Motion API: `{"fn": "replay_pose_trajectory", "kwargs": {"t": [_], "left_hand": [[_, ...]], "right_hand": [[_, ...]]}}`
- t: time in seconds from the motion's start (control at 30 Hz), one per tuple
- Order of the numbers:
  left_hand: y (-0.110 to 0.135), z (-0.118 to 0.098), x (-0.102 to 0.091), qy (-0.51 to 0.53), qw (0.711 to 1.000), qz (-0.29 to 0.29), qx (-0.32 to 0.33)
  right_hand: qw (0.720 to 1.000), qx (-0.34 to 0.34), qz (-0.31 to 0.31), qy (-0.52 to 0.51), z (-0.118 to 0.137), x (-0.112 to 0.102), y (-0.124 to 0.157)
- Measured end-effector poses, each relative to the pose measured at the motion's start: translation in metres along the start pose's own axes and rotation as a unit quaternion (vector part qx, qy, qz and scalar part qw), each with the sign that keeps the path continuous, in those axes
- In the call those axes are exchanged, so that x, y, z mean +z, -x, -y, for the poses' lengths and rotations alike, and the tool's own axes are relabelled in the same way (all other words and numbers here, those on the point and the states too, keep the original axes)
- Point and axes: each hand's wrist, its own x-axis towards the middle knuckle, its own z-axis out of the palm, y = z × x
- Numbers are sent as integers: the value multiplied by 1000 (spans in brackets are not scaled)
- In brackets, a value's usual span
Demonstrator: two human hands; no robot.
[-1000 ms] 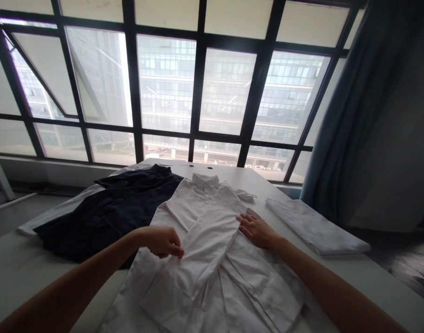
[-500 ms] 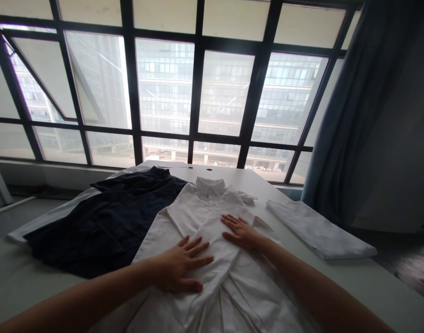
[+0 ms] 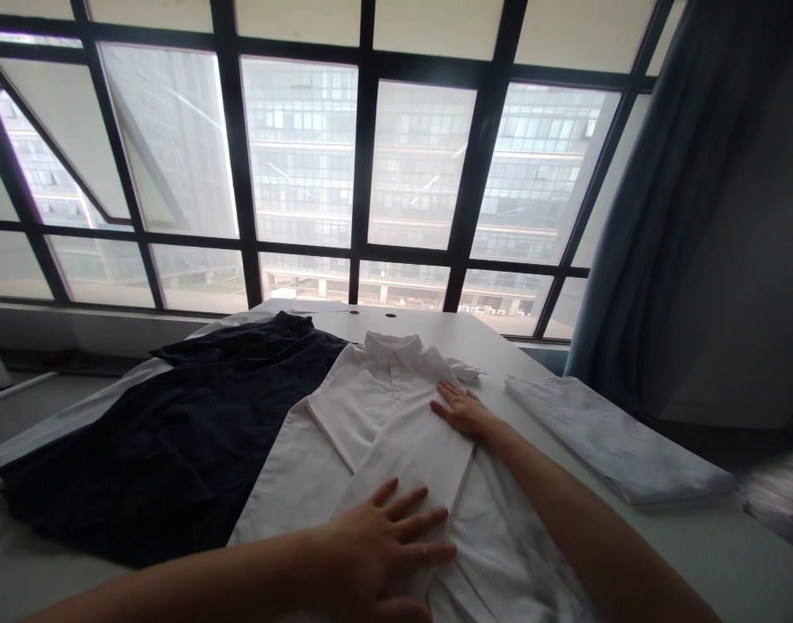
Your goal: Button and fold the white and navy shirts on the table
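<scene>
A white collared shirt (image 3: 370, 407) lies spread on the table, collar toward the window, with a sleeve laid diagonally over its front. My left hand (image 3: 386, 545) rests on the lower front of it, fingers spread and flat. Higher up, near the shirt's right edge, my right hand (image 3: 461, 408) lies flat on the cloth with its fingers stretched out. Neither hand grips anything. Beside the shirt on the left lies a dark navy shirt (image 3: 182, 424), partly overlapped by the white one. The white shirt's bottom is hidden by my left arm and the frame edge.
A folded white cloth (image 3: 620, 441) lies on the right side of the white table (image 3: 687, 545). Beyond the table stands a large black-framed window (image 3: 363, 173), with one pane tilted open at left. A blue-grey curtain (image 3: 655, 225) hangs at right.
My left hand has slid down and to the right over the white shirt. My right hand has moved slightly up and right toward the shirt's edge, and the cloth between them looks smoother.
</scene>
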Motion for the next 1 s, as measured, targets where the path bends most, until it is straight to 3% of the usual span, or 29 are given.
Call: {"fn": "replay_pose_trajectory", "kwargs": {"t": [0.1, 0.2, 0.33, 0.47, 0.57, 0.7, 0.9, 1.0], "left_hand": [[2, 5, -4, 15, 999, 29, 33], [-6, 37, -13, 29, 999, 0, 17], [-25, 126, -37, -64, 983, -72, -157], [-38, 219, -64, -158, 937, -72, -302], [-42, 264, -76, -168, 908, -67, -379], [-51, 293, -81, -158, 888, -89, -422], [-67, 321, -100, -92, 820, -241, -511], [-70, 332, -118, -14, 810, -265, -523]], "right_hand": [[999, 29, -6, 25, -11, -3, -18], [997, 35, -34, 51, -13, -4, -39], [994, -10, -86, 71, -3, -3, -64], [995, -5, -77, 65, 2, -6, -88], [996, 27, -71, 55, -4, -6, -103], [992, 90, -88, 13, -18, -1, -118], [960, 195, -174, -102, -33, -11, -138], [942, 209, -204, -168, -35, -24, -144]]}}
